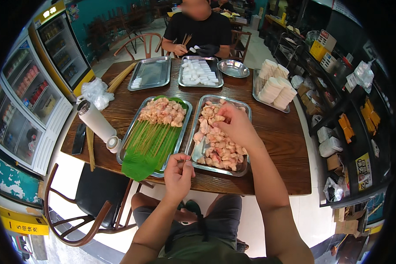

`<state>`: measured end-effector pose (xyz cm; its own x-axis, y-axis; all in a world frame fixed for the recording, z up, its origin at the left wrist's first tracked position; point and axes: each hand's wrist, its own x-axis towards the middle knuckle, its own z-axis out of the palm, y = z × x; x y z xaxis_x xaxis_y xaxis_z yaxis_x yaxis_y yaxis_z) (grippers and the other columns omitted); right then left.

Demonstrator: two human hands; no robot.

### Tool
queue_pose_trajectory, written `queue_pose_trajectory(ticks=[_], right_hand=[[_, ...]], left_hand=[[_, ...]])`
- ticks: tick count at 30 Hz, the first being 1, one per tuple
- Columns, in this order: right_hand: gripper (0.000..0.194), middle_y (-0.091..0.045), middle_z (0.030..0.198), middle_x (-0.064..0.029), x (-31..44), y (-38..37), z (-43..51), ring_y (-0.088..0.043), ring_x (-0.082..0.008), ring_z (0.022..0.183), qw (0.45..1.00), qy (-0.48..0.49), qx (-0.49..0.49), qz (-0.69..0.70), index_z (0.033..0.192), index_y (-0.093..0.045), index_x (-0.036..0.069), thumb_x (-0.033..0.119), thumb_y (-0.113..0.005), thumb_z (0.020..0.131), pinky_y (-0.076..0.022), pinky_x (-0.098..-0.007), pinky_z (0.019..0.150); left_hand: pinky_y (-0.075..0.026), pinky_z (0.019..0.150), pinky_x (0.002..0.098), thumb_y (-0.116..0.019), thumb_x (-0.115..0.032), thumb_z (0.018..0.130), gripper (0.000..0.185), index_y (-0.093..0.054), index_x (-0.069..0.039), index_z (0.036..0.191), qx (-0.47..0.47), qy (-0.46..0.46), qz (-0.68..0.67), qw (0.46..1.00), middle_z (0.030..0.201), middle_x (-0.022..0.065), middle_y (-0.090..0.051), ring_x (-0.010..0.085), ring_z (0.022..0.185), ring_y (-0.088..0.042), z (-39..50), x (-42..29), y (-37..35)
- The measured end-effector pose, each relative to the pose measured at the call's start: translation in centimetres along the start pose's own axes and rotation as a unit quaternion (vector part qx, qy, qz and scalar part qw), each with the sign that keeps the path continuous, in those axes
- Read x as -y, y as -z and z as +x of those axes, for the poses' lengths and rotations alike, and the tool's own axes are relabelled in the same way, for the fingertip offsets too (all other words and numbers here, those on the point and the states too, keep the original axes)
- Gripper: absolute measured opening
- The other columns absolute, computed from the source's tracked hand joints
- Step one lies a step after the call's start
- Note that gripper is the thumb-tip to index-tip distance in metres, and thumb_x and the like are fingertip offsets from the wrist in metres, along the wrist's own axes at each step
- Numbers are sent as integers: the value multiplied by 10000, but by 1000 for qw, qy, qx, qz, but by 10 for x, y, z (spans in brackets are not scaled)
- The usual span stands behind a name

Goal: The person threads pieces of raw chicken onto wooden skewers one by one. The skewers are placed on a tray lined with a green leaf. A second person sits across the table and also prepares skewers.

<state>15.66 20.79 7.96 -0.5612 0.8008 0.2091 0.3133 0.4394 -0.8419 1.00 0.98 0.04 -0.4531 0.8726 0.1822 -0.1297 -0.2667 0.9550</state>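
Observation:
My left hand is closed at the table's front edge, pinching a thin wooden skewer mostly hidden by the fingers. My right hand reaches over a metal tray of raw meat pieces, its thumb and fingertips closed around one pale piece. To the left, a second metal tray is lined with a green leaf. Loaded meat skewers lie on that leaf, meat at the far end and bare sticks towards me.
Across the table, a person holds sticks and white pieces. Before them lie a tray of white cylinders, a nearly bare tray and a metal dish. A white bottle stands left; stacked pale slices are right.

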Motion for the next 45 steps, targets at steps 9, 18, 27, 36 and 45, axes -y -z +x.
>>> queue_pose_trajectory(ticks=[9,18,27,36,45], right_hand=[[346,-647,1073,-12,-1,10,-15,-617,-96,914,917,-54,71,389,1296,-580,42,84,-669,964,-532,-274,835],[253,-641,979,-3,-23,5,-8,-596,-117,872,809,-89,66,577,1218,-632,96,242,-633,1012,-520,-326,832],[210,-646,1073,-24,-21,-2,-10,-615,-180,960,773,-123,-12,622,1187,-632,106,224,-630,1014,-540,-363,895],[206,-657,1038,-32,-20,-1,-9,-625,-174,929,790,-103,0,604,1169,-642,71,206,-631,1013,-552,-366,900],[247,-675,1018,-49,-11,18,-14,-648,-135,826,840,-104,27,531,1170,-675,-12,166,-638,1003,-587,-374,867]], left_hand=[[-425,572,207,-544,-21,1006,124,-524,-9,1127,31,29,83,996,708,9,-586,51,629,-538,4,-4,-4],[-419,572,198,-549,-21,1005,115,-529,-10,1118,32,16,35,999,710,-1,-583,40,625,-528,1,-1,-2],[-415,565,196,-552,-29,1005,110,-532,-18,1112,37,19,61,997,707,-2,-585,37,619,-523,3,-1,-3],[-414,558,199,-559,-34,1005,102,-541,-17,1104,41,22,75,996,693,-5,-589,36,612,-522,3,-1,-3],[-416,575,191,-581,-38,999,123,-576,-7,1117,56,29,81,995,708,-15,-592,29,630,-519,3,0,-1]])
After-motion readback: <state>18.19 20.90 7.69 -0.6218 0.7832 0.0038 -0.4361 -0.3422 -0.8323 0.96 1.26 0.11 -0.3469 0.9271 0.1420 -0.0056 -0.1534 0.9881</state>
